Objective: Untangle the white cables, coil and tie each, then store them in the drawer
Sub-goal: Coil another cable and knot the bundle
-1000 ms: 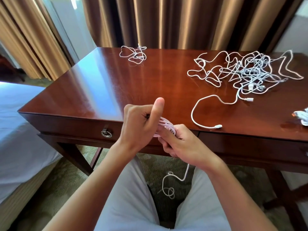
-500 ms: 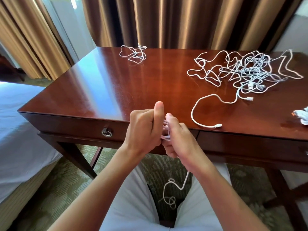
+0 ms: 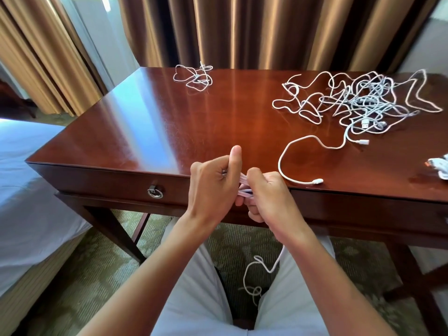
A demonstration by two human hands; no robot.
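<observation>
Head view, hands: left hand (image 3: 213, 183) and right hand (image 3: 269, 200) both grip the coiled cable (image 3: 244, 190) between them, left thumb raised.
Loose tail: hangs below the right hand.
Drawer (image 3: 109, 185): closed, left of the hands.
Tangled cables (image 3: 358, 103): on the desk (image 3: 157, 122), beyond the right hand.
Small cable (image 3: 194, 75): far edge.

Glossy polished wood desk (image 3: 218, 112) — metal ring pull (image 3: 155, 191) — satiny curtains (image 3: 242, 30)

The right hand (image 3: 269, 200) has closed in against the left hand (image 3: 213, 187), hiding the coil (image 3: 243, 190).
</observation>
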